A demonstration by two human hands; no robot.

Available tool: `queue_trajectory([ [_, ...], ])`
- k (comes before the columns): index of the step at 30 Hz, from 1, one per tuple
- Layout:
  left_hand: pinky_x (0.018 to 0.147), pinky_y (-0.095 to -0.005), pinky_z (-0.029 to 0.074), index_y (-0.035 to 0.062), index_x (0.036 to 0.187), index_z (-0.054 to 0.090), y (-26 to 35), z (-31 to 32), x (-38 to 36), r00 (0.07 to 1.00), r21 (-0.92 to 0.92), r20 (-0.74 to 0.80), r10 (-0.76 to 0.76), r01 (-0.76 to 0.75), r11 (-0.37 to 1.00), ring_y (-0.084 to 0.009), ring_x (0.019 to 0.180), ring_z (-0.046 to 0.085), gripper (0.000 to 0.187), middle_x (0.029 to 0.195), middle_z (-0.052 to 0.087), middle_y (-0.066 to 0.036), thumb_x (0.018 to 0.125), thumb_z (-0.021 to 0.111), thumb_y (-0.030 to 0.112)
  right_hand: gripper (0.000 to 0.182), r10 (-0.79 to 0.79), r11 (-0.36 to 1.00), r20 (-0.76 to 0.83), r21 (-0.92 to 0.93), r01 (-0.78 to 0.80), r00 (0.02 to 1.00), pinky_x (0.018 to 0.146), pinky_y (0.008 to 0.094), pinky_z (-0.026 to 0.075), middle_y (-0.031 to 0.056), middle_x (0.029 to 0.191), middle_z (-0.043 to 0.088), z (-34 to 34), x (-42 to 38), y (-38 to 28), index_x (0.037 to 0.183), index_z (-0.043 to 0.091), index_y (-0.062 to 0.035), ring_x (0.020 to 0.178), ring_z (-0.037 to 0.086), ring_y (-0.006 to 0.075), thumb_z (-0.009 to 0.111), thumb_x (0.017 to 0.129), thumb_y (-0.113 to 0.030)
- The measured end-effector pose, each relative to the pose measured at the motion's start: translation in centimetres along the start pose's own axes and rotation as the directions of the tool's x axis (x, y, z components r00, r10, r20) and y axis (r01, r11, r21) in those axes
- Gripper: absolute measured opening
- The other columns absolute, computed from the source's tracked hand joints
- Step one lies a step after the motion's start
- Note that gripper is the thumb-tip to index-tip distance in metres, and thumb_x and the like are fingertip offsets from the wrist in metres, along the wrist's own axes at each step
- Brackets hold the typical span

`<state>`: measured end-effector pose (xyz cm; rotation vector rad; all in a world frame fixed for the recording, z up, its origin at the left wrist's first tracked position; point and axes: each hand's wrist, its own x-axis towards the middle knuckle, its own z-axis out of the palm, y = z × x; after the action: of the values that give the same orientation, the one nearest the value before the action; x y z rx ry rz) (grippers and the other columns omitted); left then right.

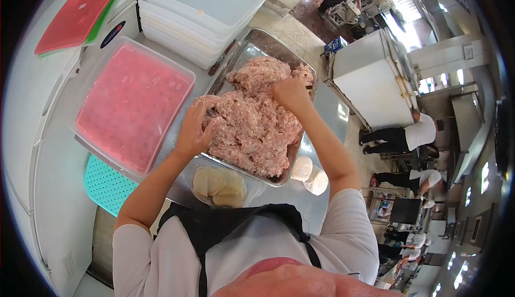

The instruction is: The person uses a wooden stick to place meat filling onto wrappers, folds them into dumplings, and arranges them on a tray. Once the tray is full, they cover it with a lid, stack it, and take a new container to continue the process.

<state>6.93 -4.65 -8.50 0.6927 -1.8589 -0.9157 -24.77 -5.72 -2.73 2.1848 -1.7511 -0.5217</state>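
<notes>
A large mass of pale pink ground meat (252, 131) fills much of a deep metal tray (276, 41). My left hand (196, 130) rests against the left side of the meat, thumb and fingers apart, with some fingertips hidden behind it. Over the upper right part of the meat, my right hand (291, 94) is closed in a fist. A short dark end (309, 87) sticks out beside that fist, perhaps a handle; the rest is hidden by the hand and the meat.
Left of the tray sits a lidded plastic container (134, 104) with pink contents. Stacked translucent lids or bins (209, 2) stand behind. Near me lie a bag of pale round discs (219, 186) and two whitish rolls (310, 175). A turquoise perforated basket (107, 184) is lower left. Several people work at right.
</notes>
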Motion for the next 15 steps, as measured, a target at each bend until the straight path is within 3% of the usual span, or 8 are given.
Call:
queue_trajectory([
  [2, 0.101, -0.045, 0.038, 0.0013, 0.122, 0.053, 0.2, 0.0, 0.1, 1.0, -0.032, -0.006, 0.014, -0.015, 0.999, -0.0412, 0.115, 0.05, 0.041, 0.124, 0.054, -0.022, 0.084, 0.061, 0.014, 0.019, -0.053, 0.998, -0.013, 0.04, 0.053, 0.999, 0.054, 0.0427, 0.052, 0.013, 0.068, 0.068, -1.9, -0.7, -1.4, 0.068, 0.069, -0.0079, 0.064, 0.068, 0.0296, 0.06, 0.079, -0.02],
  [4, 0.101, -0.0415, 0.038, 0.0015, 0.121, 0.053, 0.1, 0.1, 0.1, 1.0, 0.03, 0.013, 0.004, -0.004, 1.0, -0.0371, 0.115, 0.051, 0.039, 0.122, 0.055, -0.02, 0.089, 0.059, 0.022, 0.017, -0.054, 0.994, 0.005, 0.1, 0.053, 0.999, 0.054, 0.0423, 0.052, 0.0121, 0.07, 0.067, -5.2, -1.8, -3.5, 0.069, 0.068, -0.0073, 0.066, 0.068, 0.0291, 0.06, 0.079, -0.019],
  [6, 0.101, -0.0416, 0.038, 0.0016, 0.121, 0.053, -0.2, 0.2, -0.1, 1.0, 0.035, 0.015, -0.002, 0.001, 0.999, -0.0375, 0.115, 0.051, 0.038, 0.122, 0.055, -0.02, 0.088, 0.059, 0.022, 0.011, -0.182, 0.973, -0.144, 0.119, 0.2, 0.973, 0.06, 0.0405, 0.055, 0.0126, 0.075, 0.069, -6.0, -3.0, -5.4, 0.072, 0.07, -0.0066, 0.071, 0.069, 0.0287, 0.06, 0.074, -0.01],
  [10, 0.101, -0.0423, 0.038, 0.0018, 0.12, 0.054, 0.3, 0.0, 0.2, 0.999, 0.06, 0.042, -0.011, 0.009, 0.998, -0.0381, 0.115, 0.052, 0.038, 0.122, 0.055, -0.021, 0.088, 0.059, 0.021, 0.012, -0.208, 0.968, -0.105, 0.121, 0.22, 0.972, 0.062, 0.0402, 0.055, 0.0099, 0.077, 0.07, -7.2, -3.7, -2.2, 0.075, 0.07, -0.0078, 0.073, 0.069, 0.0281, 0.06, 0.078, -0.012],
  [12, 0.102, -0.044, 0.037, 0.0029, 0.121, 0.054, 0.4, 0.0, 0.2, 0.999, 0.08, 0.039, -0.017, 0.013, 0.997, -0.0392, 0.116, 0.05, 0.039, 0.123, 0.055, -0.02, 0.086, 0.061, 0.017, 0.015, -0.05, 0.995, 0.078, 0.094, 0.043, 0.996, 0.064, 0.0382, 0.055, 0.0037, 0.082, 0.069, -8.5, -3.6, 0.7, 0.087, 0.072, -0.0182, 0.077, 0.068, 0.0239, 0.058, 0.085, -0.019],
  [15, 0.103, -0.0457, 0.036, 0.0043, 0.124, 0.054, 0.3, 0.2, 0.1, 0.998, 0.098, 0.037, -0.042, 0.039, 0.994, -0.0403, 0.118, 0.049, 0.042, 0.124, 0.055, -0.02, 0.083, 0.063, 0.014, 0.016, 0.124, 0.988, 0.056, 0.082, -0.128, 0.991, 0.067, 0.0416, 0.054, 0.0054, 0.087, 0.07, -9.1, -3.5, 5.2, 0.093, 0.073, -0.0193, 0.081, 0.068, 0.0274, 0.058, 0.086, -0.023],
])
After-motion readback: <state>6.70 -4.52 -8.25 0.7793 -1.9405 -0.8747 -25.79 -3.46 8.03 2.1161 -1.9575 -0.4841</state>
